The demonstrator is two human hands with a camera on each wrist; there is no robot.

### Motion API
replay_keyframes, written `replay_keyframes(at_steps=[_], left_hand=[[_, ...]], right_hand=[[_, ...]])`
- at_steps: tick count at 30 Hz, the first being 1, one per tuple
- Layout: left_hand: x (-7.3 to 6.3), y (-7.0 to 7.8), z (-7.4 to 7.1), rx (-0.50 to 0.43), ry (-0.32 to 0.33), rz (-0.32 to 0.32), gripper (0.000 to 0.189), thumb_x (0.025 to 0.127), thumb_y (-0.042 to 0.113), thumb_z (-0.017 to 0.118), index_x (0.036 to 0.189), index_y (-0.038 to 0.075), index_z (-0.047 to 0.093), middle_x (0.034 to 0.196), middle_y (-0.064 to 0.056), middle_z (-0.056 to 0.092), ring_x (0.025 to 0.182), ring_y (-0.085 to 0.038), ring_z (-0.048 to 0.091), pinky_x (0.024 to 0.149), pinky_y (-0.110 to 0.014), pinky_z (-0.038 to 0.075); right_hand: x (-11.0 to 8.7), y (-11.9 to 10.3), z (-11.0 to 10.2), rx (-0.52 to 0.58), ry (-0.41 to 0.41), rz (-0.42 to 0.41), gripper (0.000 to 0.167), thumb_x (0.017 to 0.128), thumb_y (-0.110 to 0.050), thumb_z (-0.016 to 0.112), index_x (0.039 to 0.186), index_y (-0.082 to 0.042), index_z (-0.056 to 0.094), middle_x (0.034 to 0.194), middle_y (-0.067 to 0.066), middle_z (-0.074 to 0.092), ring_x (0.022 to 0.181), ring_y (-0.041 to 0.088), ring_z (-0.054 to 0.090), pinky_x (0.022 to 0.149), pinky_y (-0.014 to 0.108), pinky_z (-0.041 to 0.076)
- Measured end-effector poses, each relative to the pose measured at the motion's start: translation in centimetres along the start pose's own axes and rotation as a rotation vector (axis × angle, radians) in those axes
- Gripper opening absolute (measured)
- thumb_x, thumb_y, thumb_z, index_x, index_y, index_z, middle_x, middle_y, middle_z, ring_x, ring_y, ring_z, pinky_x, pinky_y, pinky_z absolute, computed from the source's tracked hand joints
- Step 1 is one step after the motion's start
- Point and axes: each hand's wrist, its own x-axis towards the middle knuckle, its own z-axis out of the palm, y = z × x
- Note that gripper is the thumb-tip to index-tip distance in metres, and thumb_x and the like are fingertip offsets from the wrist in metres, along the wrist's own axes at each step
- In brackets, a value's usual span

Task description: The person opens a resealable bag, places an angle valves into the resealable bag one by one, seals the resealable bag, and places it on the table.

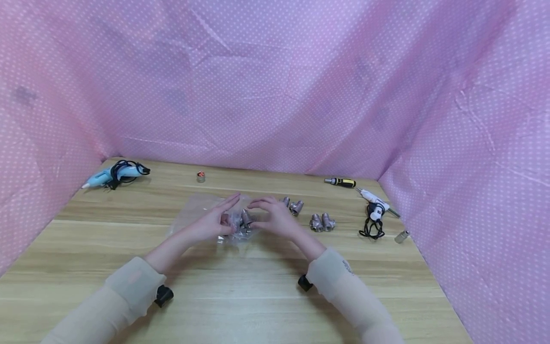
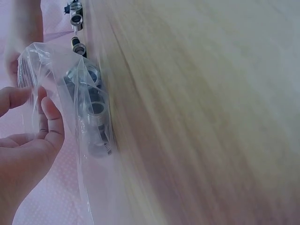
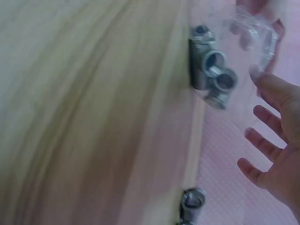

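A clear plastic bag lies around the middle of the table with several metal tee pipe fittings inside it. My left hand is at the bag's mouth. In the left wrist view its curled fingers pinch the bag's thin film. Facing it, my right hand has its fingers spread apart, and one fingertip touches the bag's edge in the right wrist view. The fittings in the bag sit between both hands. Close beyond the right hand lies a loose tee fitting, with another partly hidden behind that hand.
Two more tee fittings stand to the right. Farther right are a screwdriver, a white soldering iron with a black cord and a metal cylinder. A blue corded tool and a small round container lie along the back.
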Motion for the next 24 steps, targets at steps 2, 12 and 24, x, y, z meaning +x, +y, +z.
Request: replay_keyframes(at_steps=[2,12,24], left_hand=[[0.0,0.0,0.0,-0.005,0.002,0.007,0.095,0.077,-0.002,0.066,0.153,0.011,0.01,0.158,-0.014,0.004,0.082,-0.017,0.059,0.066,-0.025,0.055],[0.0,-0.3,0.0,-0.019,0.015,0.02,0.095,0.077,-0.005,0.067,0.151,0.005,0.009,0.158,-0.016,0.002,0.08,-0.017,0.06,0.066,-0.024,0.055],[-0.1,-0.1,-0.1,-0.025,0.011,0.014,0.094,0.077,-0.005,0.067,0.151,0.002,0.009,0.158,-0.018,0.001,0.081,-0.021,0.06,0.065,-0.023,0.054]], right_hand=[[-0.5,0.1,-0.7,0.026,0.028,-0.017,0.051,0.074,-0.026,0.079,0.121,-0.016,0.063,0.129,0.003,0.058,0.123,0.023,0.048,0.107,0.048,0.033],[-1.8,3.4,-3.7,0.056,0.117,-0.062,0.053,0.07,-0.015,0.082,0.119,-0.008,0.063,0.126,0.012,0.058,0.119,0.028,0.052,0.104,0.044,0.04],[-2.0,7.2,-4.4,0.004,0.028,0.111,0.061,0.072,-0.023,0.081,0.128,-0.015,0.058,0.137,0.012,0.05,0.128,0.032,0.043,0.107,0.053,0.033]])
